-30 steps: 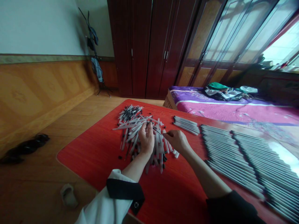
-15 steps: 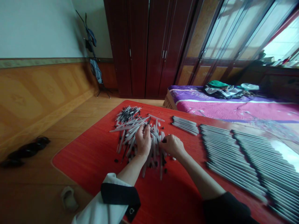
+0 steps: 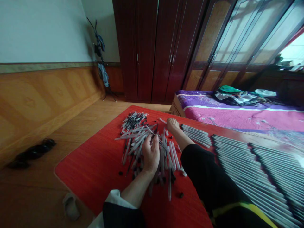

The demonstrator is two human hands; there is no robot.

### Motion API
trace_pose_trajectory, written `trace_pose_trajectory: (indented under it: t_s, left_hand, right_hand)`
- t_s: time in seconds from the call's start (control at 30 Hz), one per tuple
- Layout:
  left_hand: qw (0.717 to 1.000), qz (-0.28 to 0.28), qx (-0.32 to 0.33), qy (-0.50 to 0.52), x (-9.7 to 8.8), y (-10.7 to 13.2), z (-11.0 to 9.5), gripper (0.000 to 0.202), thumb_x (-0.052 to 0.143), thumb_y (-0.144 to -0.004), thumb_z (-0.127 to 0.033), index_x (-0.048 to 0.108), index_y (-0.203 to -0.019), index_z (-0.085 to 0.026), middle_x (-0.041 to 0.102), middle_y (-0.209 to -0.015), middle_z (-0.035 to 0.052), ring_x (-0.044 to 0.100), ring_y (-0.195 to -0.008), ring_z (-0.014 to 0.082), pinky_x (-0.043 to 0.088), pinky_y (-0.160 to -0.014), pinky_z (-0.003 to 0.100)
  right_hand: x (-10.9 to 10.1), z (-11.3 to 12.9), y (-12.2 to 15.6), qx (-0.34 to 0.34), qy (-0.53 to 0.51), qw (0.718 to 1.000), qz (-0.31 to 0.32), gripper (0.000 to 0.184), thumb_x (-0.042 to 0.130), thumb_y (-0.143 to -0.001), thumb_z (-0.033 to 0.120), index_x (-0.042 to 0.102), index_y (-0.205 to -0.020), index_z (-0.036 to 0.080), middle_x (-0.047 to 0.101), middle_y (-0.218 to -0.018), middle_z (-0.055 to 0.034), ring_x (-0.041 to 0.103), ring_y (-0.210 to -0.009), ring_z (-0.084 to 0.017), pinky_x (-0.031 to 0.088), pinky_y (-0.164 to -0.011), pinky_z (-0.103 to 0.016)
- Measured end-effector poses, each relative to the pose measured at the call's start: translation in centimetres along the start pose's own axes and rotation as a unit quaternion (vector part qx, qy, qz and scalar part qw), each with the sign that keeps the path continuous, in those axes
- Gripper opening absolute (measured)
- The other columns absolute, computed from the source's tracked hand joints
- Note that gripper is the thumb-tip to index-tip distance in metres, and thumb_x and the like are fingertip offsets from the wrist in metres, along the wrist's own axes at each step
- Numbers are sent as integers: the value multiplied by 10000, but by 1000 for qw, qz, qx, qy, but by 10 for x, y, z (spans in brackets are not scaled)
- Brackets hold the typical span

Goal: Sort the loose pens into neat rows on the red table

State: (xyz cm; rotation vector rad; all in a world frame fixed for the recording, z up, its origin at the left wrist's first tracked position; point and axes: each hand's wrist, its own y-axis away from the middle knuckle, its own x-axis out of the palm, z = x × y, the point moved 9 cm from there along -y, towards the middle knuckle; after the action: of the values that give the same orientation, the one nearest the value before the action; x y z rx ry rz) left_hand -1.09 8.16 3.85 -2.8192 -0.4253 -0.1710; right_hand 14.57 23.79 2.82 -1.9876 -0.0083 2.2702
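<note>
Fig. Two bare hands at a heap of pen parts [image 3: 135, 136] on a red tabletop [image 3: 80, 180], centre of frame.

L hand [image 3: 151, 155]: in heap's near side, fingertips [image 3: 154, 141] pinched together on a thin refill [image 3: 161, 144], long axis diag., upper L to lower R. R hand [image 3: 173, 125]: at heap's far edge, fingers curled, hold cannot be told; nearer than L hand to short pen row [image 3: 196, 135] on its R and a loose clear barrel [image 3: 162, 120] just L of it. Heap's barrels lie criss-cross; long pen rows [image 3: 251, 171] fill lower R, parallel, diag.
</note>
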Motion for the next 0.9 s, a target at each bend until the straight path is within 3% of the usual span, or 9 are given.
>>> trace_pose_trajectory:
  t_s: [0.17,0.3,0.4,0.5,0.9]
  left_hand:
    - [999,-6,-22,42,-2,-3,8,270,473,-836,-400,508,-688,-176,506,-533,-32,455,-436,86,360,-429,191]
    - [992,-66,-24,105,-15,-9,10,272,472,-827,-427,520,-779,-163,564,-597,-14,525,-457,95,392,-412,188]
    - [986,-104,-16,127,-24,-11,6,284,462,-826,-441,504,-783,-163,568,-557,-22,529,-420,94,393,-386,181]
    - [982,-124,-5,140,-29,-10,3,303,468,-813,-462,503,-775,-163,598,-580,-11,551,-424,100,400,-382,185]
    - [983,-107,16,145,-22,-5,-2,322,523,-771,-480,506,-760,-158,630,-602,-1,591,-440,107,434,-393,178]
  right_hand:
    - [-29,-6,30,12,-31,999,-43,299,403,-855,251,651,-988,150,676,-966,-133,623,-929,-227,433,-696,-262]
    - [-50,-18,102,-49,-197,972,-114,281,435,-836,320,649,-936,167,696,-815,-61,642,-758,-173,424,-634,-229]
    - [-49,-32,162,-80,-215,962,-148,277,439,-832,344,634,-930,175,685,-815,-56,631,-735,-177,429,-624,-242]
    - [-44,-33,196,-126,-185,961,-162,260,411,-846,308,630,-905,181,668,-855,-67,616,-799,-189,430,-683,-262]
    - [-40,-33,194,-146,-165,964,-147,205,434,-846,248,629,-885,198,658,-854,-43,609,-814,-188,424,-673,-258]
